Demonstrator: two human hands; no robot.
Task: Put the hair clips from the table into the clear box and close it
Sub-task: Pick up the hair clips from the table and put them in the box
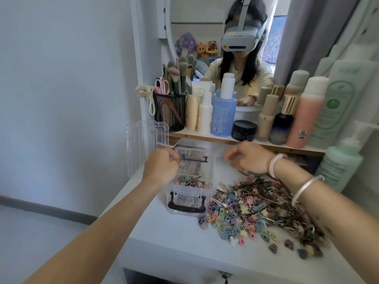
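The clear box (212, 177) stands open on the white table (174, 238), with black latches and some small hair clips (189, 181) inside. Its clear lid (143, 140) stands on edge to the left. My left hand (162, 167) curls its fingers over the box's far left rim. A big pile of colourful hair clips (256, 212) and dark bobby pins lies right of the box. My right hand (249, 158) is blurred. It hovers behind the pile, right of the box, fingers loosely curled with nothing seen in them.
A shelf (205, 137) behind the box carries bottles, a dark jar (244, 130) and a black mesh cup of brushes (170, 111). A mirror above it reflects a person in a headset. Tall green bottles (340, 160) stand at right. The table's left edge drops to the floor.
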